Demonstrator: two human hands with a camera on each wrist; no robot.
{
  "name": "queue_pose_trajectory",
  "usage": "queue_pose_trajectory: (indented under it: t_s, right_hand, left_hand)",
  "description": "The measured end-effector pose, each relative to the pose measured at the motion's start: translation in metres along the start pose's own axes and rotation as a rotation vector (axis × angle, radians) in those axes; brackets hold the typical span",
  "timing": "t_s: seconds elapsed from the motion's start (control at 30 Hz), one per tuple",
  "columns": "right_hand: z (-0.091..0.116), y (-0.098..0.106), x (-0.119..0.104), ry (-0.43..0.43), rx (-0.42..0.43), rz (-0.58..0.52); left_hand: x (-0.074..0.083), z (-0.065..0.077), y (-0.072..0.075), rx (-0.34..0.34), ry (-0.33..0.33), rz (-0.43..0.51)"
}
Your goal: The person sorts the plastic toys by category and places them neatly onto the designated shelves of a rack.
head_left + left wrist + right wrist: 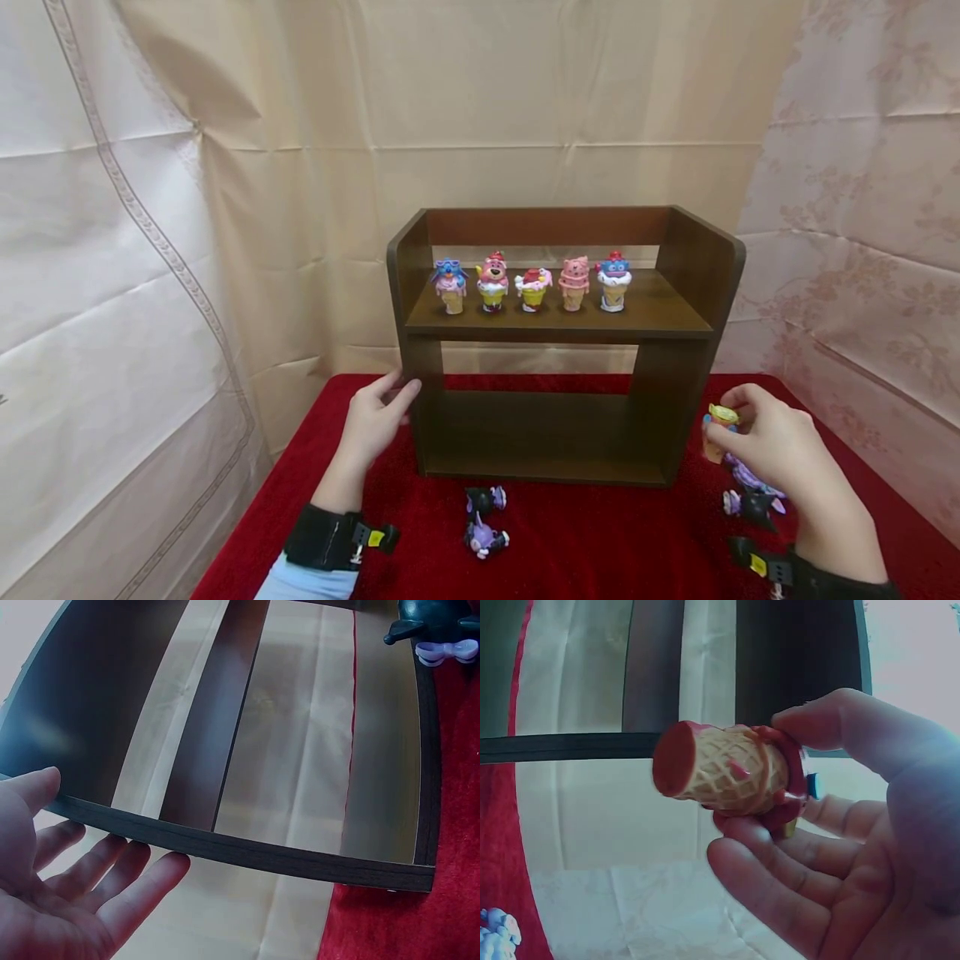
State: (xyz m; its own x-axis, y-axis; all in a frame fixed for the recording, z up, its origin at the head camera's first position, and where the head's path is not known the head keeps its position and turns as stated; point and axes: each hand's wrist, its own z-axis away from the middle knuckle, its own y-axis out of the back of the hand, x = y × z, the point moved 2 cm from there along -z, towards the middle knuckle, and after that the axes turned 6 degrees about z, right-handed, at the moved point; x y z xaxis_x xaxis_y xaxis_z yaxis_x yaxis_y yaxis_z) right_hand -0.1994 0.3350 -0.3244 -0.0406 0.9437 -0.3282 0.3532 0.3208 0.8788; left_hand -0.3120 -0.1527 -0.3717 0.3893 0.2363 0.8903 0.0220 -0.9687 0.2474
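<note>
My right hand pinches an ice-cream-cone figurine between thumb and fingers, just right of the brown shelf. In the right wrist view the figurine's waffle cone points left, its red underside showing, while the fingers cover much of its top. My left hand is at the shelf's left side panel, fingers loosely extended. In the left wrist view the thumb and fingertips lie along the panel's edge; whether they all touch it I cannot tell. Several cone figurines stand upright in a row on the upper shelf board.
Two small black and purple figurines lie on the red cloth before the shelf. More purple and black figurines lie at the right, below my right hand. Beige curtains hang behind, with patterned cloth at the right.
</note>
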Motion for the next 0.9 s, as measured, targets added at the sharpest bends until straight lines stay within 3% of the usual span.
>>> queue_pose_trajectory:
  t_s: [0.2, 0.47, 0.9]
  right_hand:
    - [0.001, 0.005, -0.003, 0.038, 0.126, -0.034]
    - [0.001, 0.006, -0.004, 0.099, 0.226, -0.028]
    - [-0.002, 0.007, -0.013, 0.289, 0.479, -0.081]
  left_hand:
    - [0.001, 0.000, 0.001, 0.001, 0.001, -0.010]
    - [0.001, 0.001, 0.000, 0.003, 0.006, -0.010]
    - [0.000, 0.000, 0.001, 0.001, 0.001, -0.014]
